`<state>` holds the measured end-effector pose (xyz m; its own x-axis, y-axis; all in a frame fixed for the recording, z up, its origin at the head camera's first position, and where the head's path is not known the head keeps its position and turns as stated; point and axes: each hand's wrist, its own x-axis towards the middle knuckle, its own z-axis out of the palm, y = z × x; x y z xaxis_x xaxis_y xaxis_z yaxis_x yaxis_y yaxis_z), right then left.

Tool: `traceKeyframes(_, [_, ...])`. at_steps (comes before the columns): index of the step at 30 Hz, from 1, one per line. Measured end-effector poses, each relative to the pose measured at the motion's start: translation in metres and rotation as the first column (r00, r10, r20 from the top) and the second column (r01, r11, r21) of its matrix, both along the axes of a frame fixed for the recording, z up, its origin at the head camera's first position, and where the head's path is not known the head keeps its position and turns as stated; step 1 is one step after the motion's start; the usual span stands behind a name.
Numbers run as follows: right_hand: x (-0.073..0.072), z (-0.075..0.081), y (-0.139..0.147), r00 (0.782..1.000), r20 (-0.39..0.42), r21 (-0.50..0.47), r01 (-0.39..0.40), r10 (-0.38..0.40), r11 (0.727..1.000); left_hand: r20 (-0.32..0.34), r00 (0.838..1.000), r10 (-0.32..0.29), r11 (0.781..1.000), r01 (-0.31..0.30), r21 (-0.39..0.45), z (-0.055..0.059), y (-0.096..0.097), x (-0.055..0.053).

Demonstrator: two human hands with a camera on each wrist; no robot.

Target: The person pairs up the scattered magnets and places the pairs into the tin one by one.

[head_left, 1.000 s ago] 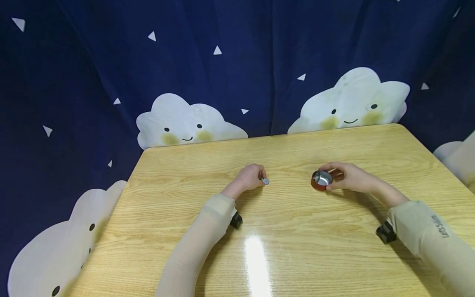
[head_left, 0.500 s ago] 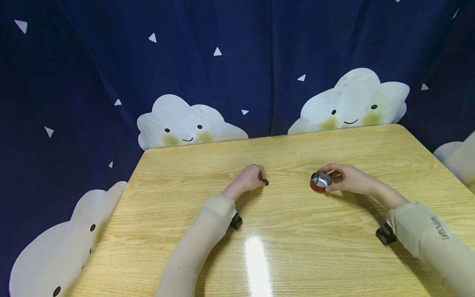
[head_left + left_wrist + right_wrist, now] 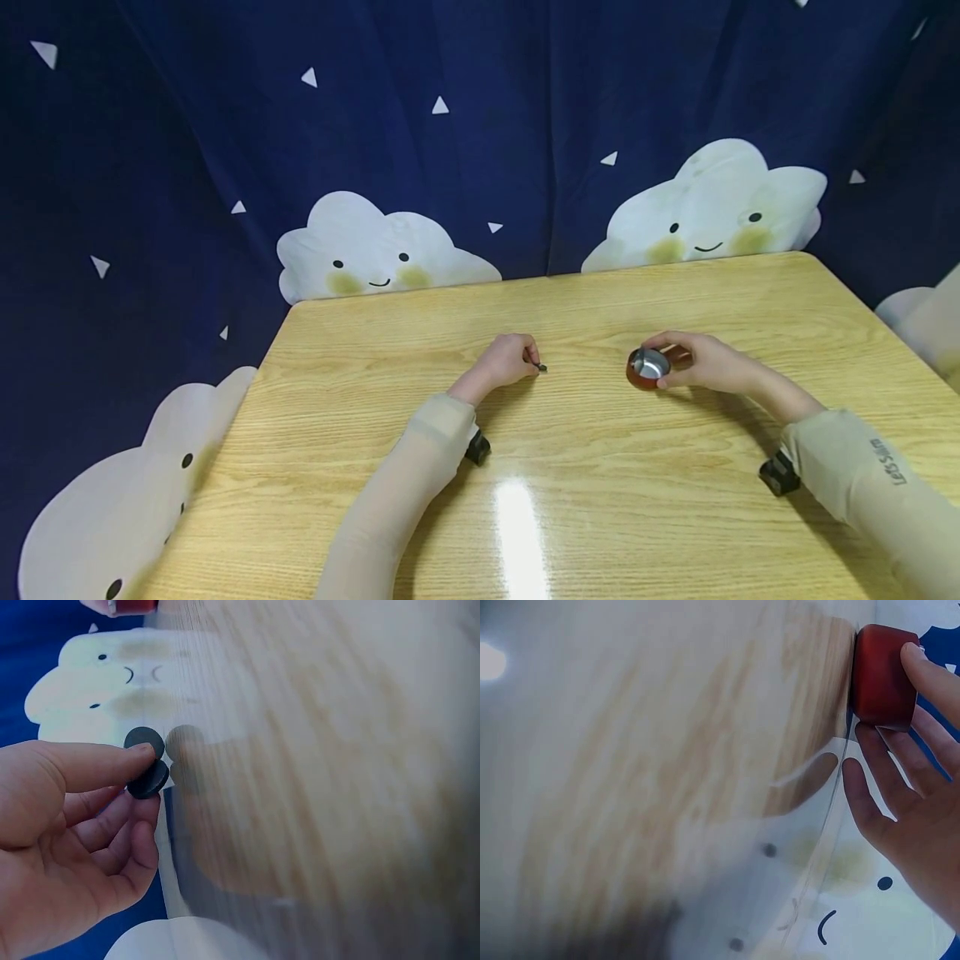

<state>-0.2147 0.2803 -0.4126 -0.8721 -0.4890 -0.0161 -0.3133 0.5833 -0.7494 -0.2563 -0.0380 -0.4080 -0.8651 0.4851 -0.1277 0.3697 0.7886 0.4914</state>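
Discs [image 3: 146,772] now edge-on, dark, round.

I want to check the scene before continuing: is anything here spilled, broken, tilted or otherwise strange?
Nothing is spilled or broken. The one thing askew is the red cup: the right hand holds it tipped, its silver opening facing the left hand, which pinches two small dark discs. The table shows only glare.

- Round box [image 3: 648,367]: red-brown outside, silver inside.
- Two discs [image 3: 147,771]: dark grey.
- Table [image 3: 600,467]: pale yellow wood grain.
- Curtain [image 3: 480,125]: navy, with white triangles and smiling white clouds.
- Sleeves [image 3: 420,467]: beige.
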Motion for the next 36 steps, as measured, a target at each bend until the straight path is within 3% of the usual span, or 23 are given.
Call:
traceKeyframes(19, [-0.0005,-0.0021,0.0012,1.0,0.001,-0.001,0.006,-0.006,1.0,0.028,1.0,-0.001,0.997,-0.001,0.073,-0.0009,0.0006,0.0008])
traceKeyframes(26, [-0.0012,-0.0029,0.0017,1.0,0.006,-0.013,0.008,-0.008,1.0,0.007,1.0,-0.022,0.999,0.022,0.048,-0.0014,0.0013,-0.0003])
traceKeyframes(36, [-0.0018,-0.0045,0.0013,1.0,0.003,-0.012,0.008,-0.008,1.0,0.058,0.998,-0.017,0.998,0.014,0.054,-0.0038,0.0007,-0.0012])
